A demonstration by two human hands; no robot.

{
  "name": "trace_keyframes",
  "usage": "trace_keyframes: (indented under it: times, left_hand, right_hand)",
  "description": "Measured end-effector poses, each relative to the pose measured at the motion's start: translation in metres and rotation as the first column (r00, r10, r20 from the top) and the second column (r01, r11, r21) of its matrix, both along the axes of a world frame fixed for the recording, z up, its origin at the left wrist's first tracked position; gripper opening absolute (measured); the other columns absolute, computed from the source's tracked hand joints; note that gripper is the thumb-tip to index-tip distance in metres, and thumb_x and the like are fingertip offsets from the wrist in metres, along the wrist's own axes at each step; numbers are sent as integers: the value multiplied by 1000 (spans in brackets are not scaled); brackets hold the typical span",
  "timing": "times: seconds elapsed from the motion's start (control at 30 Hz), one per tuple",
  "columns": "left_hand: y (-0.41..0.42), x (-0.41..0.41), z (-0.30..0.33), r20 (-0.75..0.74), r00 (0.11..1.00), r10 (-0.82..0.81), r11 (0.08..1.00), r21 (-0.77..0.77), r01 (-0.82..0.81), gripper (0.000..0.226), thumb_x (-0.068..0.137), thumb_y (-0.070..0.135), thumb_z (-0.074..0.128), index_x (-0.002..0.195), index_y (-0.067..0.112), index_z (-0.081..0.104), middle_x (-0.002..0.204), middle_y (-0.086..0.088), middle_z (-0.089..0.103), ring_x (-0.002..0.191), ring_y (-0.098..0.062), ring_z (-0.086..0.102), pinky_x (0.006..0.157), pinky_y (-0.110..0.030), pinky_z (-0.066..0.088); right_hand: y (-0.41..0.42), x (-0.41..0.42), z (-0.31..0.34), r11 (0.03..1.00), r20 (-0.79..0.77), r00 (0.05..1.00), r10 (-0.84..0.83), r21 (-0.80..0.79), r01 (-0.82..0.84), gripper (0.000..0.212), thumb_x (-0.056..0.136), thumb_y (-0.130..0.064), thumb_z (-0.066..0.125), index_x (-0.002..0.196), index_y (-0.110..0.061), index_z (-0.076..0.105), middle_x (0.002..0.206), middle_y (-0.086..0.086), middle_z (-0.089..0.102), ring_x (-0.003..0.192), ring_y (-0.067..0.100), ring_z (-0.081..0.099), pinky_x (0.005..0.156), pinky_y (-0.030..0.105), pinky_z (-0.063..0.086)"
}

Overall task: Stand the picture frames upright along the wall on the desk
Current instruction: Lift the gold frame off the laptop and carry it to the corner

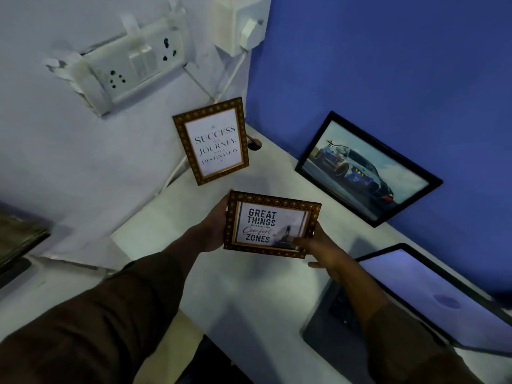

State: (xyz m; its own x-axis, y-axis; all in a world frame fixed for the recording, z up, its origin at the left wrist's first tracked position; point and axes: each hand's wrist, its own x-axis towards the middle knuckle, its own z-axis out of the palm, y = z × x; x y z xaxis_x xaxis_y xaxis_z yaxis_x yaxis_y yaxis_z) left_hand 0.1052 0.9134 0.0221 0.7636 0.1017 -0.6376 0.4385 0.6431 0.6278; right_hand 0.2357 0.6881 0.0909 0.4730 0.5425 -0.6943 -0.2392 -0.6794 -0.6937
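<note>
I hold a small gold-patterned frame [273, 202] reading "Great Things... Comfort Zones" above the white desk [249, 286]. My left hand [213, 231] grips its left edge and my right hand [318, 246] grips its lower right corner, thumb on the glass. A second gold frame [212, 141] with the "Success" text stands upright, leaning on the white wall at the desk's back corner. A black frame [368, 169] with a car picture leans against the blue wall on the right.
An open laptop [432, 295] sits on the desk at the right front. A switch and socket board [130, 65] and a plugged adapter [246, 31] hang on the white wall, with cables [177, 169] running down behind the Success frame.
</note>
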Motion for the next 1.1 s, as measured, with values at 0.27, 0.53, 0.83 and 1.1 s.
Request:
trace_keyframes:
  times: [0.27,0.53,0.83,1.1]
  left_hand:
    - [27,16,-35,8,1000,-10,999,-48,10,79,99,71,22,138,18,65,145,-13,61,135,-35,56,117,-56,37]
    - [38,21,-48,-43,999,-1,1000,25,2,72,102,65,18,125,24,74,139,-10,66,130,-29,62,112,-53,42]
    - [30,13,-64,-111,994,14,999,33,-10,76,101,66,22,136,13,64,139,-16,65,130,-35,61,111,-54,44]
    - [12,9,-66,-179,952,247,965,138,-225,59,104,60,27,111,28,75,119,-13,76,112,-35,71,100,-54,53]
  right_hand:
    - [25,29,-42,994,-106,990,-92,49,98,69,85,1,72,134,-38,43,128,-3,64,116,15,61,84,29,52]
    - [38,35,-73,988,-97,990,-104,102,114,86,73,-10,78,147,-37,43,136,-5,64,122,12,62,103,38,52]
    - [35,33,-88,997,-55,996,-76,26,77,65,88,4,71,134,-33,45,115,-8,65,100,6,62,71,22,55]
    - [35,31,-96,997,51,999,-16,81,12,67,78,6,76,118,-45,58,115,-15,70,111,9,67,101,42,55]
